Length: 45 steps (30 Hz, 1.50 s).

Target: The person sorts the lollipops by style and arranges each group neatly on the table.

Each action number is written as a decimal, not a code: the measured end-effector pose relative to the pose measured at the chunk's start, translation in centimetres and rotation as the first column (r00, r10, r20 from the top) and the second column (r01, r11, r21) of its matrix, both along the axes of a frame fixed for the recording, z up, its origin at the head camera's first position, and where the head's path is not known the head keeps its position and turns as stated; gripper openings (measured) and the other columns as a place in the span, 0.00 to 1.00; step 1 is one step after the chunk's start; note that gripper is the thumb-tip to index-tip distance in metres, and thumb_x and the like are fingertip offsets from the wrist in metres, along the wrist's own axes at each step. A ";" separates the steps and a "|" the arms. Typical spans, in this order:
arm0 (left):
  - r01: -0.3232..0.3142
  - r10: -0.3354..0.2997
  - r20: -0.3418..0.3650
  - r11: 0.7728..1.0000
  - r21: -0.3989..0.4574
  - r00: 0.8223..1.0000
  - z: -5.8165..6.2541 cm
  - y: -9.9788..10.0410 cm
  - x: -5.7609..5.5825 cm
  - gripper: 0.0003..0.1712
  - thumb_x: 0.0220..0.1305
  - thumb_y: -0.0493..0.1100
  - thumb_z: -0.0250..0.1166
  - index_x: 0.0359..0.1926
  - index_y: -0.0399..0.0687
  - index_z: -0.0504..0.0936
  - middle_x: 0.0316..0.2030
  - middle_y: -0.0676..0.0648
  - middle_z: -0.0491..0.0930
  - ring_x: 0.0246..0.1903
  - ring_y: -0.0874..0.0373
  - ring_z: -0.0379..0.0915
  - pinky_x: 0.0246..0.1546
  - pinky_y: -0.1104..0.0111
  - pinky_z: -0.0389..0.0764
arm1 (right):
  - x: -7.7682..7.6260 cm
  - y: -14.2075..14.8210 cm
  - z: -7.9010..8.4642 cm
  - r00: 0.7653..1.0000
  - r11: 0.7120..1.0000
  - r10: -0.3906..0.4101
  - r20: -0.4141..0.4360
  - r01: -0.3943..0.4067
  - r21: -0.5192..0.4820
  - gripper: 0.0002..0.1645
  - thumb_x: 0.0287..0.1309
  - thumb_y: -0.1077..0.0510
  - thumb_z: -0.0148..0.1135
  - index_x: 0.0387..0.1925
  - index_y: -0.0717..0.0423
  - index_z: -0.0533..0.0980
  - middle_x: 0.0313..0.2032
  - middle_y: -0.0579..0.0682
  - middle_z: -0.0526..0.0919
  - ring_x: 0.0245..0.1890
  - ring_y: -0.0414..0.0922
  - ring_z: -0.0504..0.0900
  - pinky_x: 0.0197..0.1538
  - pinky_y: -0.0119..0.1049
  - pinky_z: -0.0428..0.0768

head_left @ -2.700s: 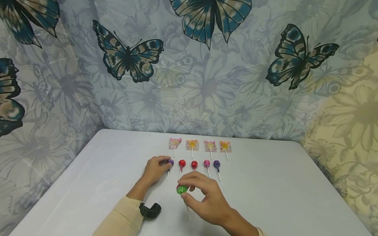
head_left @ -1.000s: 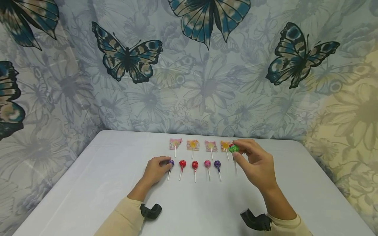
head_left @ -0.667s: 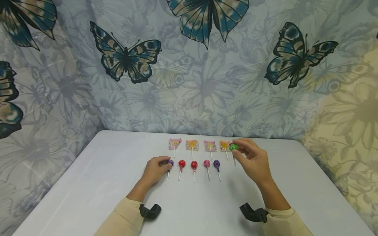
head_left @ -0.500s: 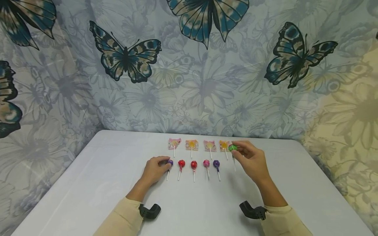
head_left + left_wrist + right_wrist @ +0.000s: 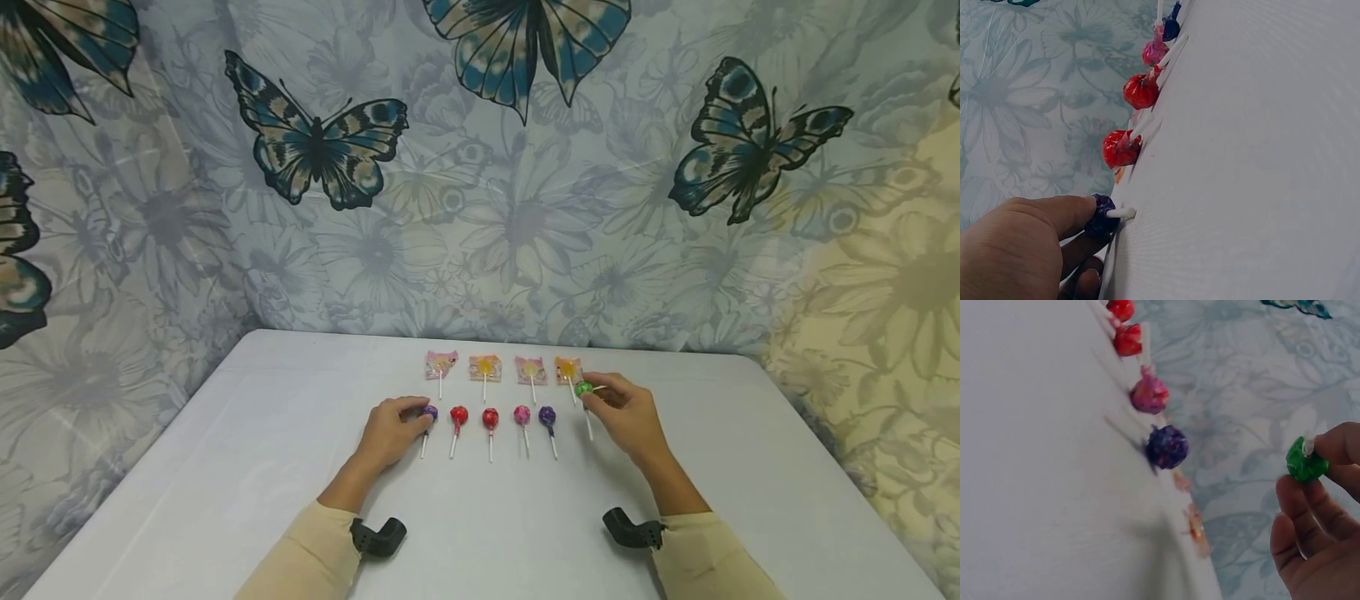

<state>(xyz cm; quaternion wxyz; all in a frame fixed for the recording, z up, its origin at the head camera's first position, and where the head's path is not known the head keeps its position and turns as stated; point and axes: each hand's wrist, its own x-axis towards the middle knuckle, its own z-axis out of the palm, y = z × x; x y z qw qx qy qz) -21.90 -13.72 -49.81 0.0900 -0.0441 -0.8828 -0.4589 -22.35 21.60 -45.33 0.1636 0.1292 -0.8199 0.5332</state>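
Observation:
My left hand [image 5: 391, 433] pinches the wrapped head of a purple lollipop [image 5: 1102, 215] at the left end of the near row. Thumb and fingertips of my right hand [image 5: 626, 417] grip a green-wrapped lollipop [image 5: 1305, 464] by its head, the white stick pointing toward me. It is up off the table in the right wrist view, to the right of a dark purple lollipop [image 5: 547, 415]. Between the hands lie a red lollipop [image 5: 459, 415], a second red lollipop [image 5: 491, 418] and a pink lollipop [image 5: 522, 415], sticks toward me.
Behind runs a row of flat lollipops in clear printed wrappers, from a pink-wrapped one [image 5: 441, 365] to an orange-wrapped one [image 5: 568, 372] close to my right hand. The white table [image 5: 300, 367] ends at a butterfly-print cloth [image 5: 525, 250]. Both wrists wear black camera mounts.
My right hand has carried the green lollipop from the front middle to the right of the near row, lately drawing it slightly nearer and lower. My left hand stays on the purple lollipop.

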 end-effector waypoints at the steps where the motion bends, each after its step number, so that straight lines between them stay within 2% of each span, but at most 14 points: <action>1: 0.000 0.000 -0.001 1.000 0.001 1.000 0.0 0.0 0.0 0.17 0.59 0.38 0.69 0.50 0.44 0.84 0.50 0.43 0.80 0.54 0.45 0.72 0.55 0.53 0.72 | -0.1 0.0 -0.3 1.000 1.000 -0.006 0.019 0.006 0.006 0.16 0.59 0.65 0.65 0.49 0.61 0.80 0.44 0.55 0.82 0.39 0.44 0.81 0.38 0.29 0.80; 5: -0.004 0.004 -0.001 1.000 -0.005 1.000 0.0 0.0 0.0 0.17 0.60 0.39 0.69 0.50 0.44 0.84 0.49 0.43 0.80 0.53 0.46 0.73 0.54 0.53 0.73 | -0.5 0.1 -1.2 0.997 0.998 -0.033 0.070 0.029 0.063 0.17 0.59 0.65 0.64 0.51 0.63 0.80 0.46 0.56 0.82 0.42 0.47 0.81 0.42 0.28 0.78; 10: -0.001 0.001 -0.001 1.000 0.002 1.000 0.0 0.0 0.0 0.17 0.59 0.39 0.69 0.50 0.44 0.84 0.49 0.43 0.80 0.53 0.45 0.72 0.55 0.53 0.72 | -0.7 0.2 -2.1 0.994 0.995 -0.028 0.107 0.018 0.101 0.18 0.59 0.65 0.65 0.52 0.64 0.79 0.45 0.57 0.83 0.42 0.51 0.82 0.42 0.31 0.79; 23: -0.011 0.011 0.010 1.000 0.005 1.000 0.1 0.0 0.0 0.17 0.59 0.39 0.69 0.50 0.44 0.84 0.48 0.44 0.80 0.52 0.46 0.73 0.53 0.53 0.73 | -1.0 0.1 -2.9 0.981 0.978 -0.094 0.172 0.059 0.201 0.17 0.58 0.63 0.66 0.49 0.62 0.81 0.40 0.56 0.85 0.39 0.51 0.81 0.40 0.42 0.78; 36: -0.008 0.008 0.015 1.000 -0.005 1.000 -0.1 -0.1 0.0 0.17 0.60 0.39 0.69 0.51 0.44 0.84 0.50 0.43 0.79 0.55 0.45 0.71 0.55 0.53 0.72 | -1.1 0.2 -3.7 0.976 0.932 -0.130 0.177 0.059 0.357 0.17 0.56 0.61 0.67 0.48 0.60 0.82 0.33 0.49 0.83 0.33 0.45 0.77 0.35 0.40 0.75; 45: -0.004 0.004 0.007 1.000 0.003 1.000 -0.2 -0.1 -0.1 0.17 0.60 0.38 0.69 0.51 0.44 0.84 0.50 0.42 0.80 0.55 0.45 0.71 0.55 0.53 0.72 | -1.0 0.2 -3.6 0.979 0.935 -0.119 0.168 0.054 0.351 0.17 0.55 0.62 0.67 0.48 0.60 0.82 0.32 0.49 0.83 0.33 0.46 0.78 0.37 0.41 0.75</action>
